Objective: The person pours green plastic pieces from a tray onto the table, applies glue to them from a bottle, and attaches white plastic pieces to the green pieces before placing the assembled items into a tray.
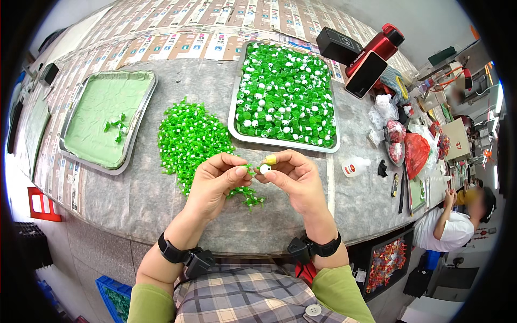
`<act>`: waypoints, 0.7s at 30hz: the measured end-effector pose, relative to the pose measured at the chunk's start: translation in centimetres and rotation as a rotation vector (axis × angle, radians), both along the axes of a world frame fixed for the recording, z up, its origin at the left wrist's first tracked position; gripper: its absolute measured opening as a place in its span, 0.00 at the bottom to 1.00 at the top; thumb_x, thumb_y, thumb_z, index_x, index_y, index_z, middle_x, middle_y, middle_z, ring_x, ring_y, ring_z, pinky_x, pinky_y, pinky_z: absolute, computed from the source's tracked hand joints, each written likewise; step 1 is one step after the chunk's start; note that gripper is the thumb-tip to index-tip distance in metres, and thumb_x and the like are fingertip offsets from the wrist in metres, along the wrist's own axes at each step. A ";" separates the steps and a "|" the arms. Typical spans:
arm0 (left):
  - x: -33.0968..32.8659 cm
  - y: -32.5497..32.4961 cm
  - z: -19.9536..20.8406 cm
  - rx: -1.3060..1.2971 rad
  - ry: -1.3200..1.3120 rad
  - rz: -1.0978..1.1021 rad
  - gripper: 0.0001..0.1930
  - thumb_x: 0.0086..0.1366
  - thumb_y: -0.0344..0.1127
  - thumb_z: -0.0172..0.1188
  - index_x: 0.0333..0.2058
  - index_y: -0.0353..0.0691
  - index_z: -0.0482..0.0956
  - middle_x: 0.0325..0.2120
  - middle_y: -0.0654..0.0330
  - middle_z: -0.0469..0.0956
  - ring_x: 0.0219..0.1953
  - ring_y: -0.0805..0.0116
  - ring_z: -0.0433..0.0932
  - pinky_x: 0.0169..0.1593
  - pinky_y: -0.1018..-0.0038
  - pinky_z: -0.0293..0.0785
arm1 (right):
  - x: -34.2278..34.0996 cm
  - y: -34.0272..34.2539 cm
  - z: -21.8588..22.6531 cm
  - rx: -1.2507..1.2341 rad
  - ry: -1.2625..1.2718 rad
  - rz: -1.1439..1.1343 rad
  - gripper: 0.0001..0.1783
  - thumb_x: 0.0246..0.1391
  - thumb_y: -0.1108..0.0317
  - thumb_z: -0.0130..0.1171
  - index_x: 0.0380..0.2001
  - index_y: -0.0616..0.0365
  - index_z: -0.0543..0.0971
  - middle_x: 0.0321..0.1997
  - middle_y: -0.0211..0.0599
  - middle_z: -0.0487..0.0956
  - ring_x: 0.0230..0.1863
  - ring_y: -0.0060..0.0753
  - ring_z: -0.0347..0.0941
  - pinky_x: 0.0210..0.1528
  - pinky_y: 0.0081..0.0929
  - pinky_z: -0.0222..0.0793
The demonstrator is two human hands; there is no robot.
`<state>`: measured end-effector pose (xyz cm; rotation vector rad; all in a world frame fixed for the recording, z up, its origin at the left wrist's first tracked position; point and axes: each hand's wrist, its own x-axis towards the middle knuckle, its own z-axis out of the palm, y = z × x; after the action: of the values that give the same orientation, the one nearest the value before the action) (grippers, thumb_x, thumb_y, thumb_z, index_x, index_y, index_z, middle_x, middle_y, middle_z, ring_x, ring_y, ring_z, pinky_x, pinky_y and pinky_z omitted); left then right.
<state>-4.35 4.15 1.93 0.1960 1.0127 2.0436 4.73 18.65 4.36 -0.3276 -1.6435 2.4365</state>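
In front of me, my left hand (218, 180) pinches a small green plastic piece (250, 170) between thumb and index finger. My right hand (296, 177) holds a small round white piece with a black dot (265, 168), almost touching the green one. A yellow cover (270, 160) sits on a right fingertip. Just beyond my left hand lies a heap of small green and white plastic pieces (194, 134). Farther right stands a metal tray (285, 144) full of round green and white pieces. At left, a tray with a green lining (102, 148) bears several small green figures (117, 127).
A small white bottle (355, 166) stands right of my right hand. Behind it are a phone (366, 74), a red flask (379, 47) and a black box (338, 46). Bags (417, 153) crowd the table's right side. Another person (452, 223) sits at far right.
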 end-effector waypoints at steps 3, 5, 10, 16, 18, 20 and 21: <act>0.0 0.1 0.1 -0.002 0.010 -0.012 0.07 0.53 0.30 0.57 0.31 0.37 0.72 0.25 0.62 0.75 0.28 0.75 0.74 0.34 0.78 0.73 | 0.0 -0.4 0.2 0.041 0.023 -0.030 0.12 0.43 0.78 0.56 0.35 0.63 0.71 0.34 0.32 0.74 0.35 0.20 0.71 0.39 0.16 0.67; 0.1 0.1 0.2 -0.006 0.020 -0.011 0.07 0.53 0.30 0.57 0.31 0.37 0.72 0.25 0.62 0.75 0.28 0.75 0.74 0.34 0.78 0.73 | 0.1 -0.4 0.2 0.050 0.022 -0.034 0.12 0.43 0.79 0.56 0.35 0.63 0.71 0.34 0.33 0.74 0.35 0.20 0.71 0.39 0.16 0.67; 0.1 0.1 0.2 -0.018 0.036 -0.014 0.07 0.53 0.30 0.58 0.31 0.37 0.72 0.24 0.62 0.74 0.27 0.76 0.73 0.33 0.78 0.73 | 0.1 -0.5 0.3 0.126 0.030 -0.024 0.10 0.44 0.78 0.56 0.33 0.63 0.72 0.33 0.32 0.74 0.35 0.19 0.71 0.38 0.14 0.67; 0.4 0.2 0.4 -0.118 0.376 0.073 0.05 0.52 0.26 0.57 0.29 0.34 0.74 0.26 0.62 0.73 0.27 0.76 0.72 0.32 0.82 0.70 | 0.1 -0.7 0.1 0.104 -0.035 -0.012 0.10 0.45 0.77 0.55 0.34 0.64 0.72 0.31 0.33 0.75 0.34 0.19 0.72 0.37 0.14 0.68; 0.4 0.2 0.1 -0.124 0.550 0.114 0.04 0.50 0.24 0.58 0.27 0.33 0.75 0.26 0.62 0.73 0.28 0.76 0.71 0.31 0.82 0.69 | 0.1 -0.6 0.2 0.046 -0.051 0.002 0.12 0.45 0.77 0.55 0.36 0.64 0.71 0.31 0.34 0.75 0.34 0.20 0.72 0.37 0.15 0.68; 0.3 0.1 0.1 -0.166 0.654 0.108 0.04 0.49 0.23 0.58 0.27 0.34 0.75 0.25 0.62 0.73 0.28 0.76 0.71 0.31 0.82 0.69 | 0.2 -0.4 0.3 -0.010 -0.068 0.015 0.13 0.46 0.76 0.55 0.38 0.64 0.71 0.31 0.35 0.75 0.34 0.20 0.72 0.37 0.15 0.68; 0.3 0.1 0.1 -0.210 0.757 0.104 0.05 0.48 0.23 0.59 0.26 0.35 0.75 0.24 0.61 0.73 0.27 0.75 0.71 0.30 0.81 0.69 | 0.2 -0.2 0.3 -0.006 -0.054 0.045 0.14 0.46 0.76 0.54 0.39 0.65 0.71 0.32 0.35 0.75 0.34 0.21 0.72 0.37 0.16 0.68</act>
<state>-4.09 4.25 1.99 0.8639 1.7081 1.9598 4.92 18.42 4.62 -0.3649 -1.6834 2.4865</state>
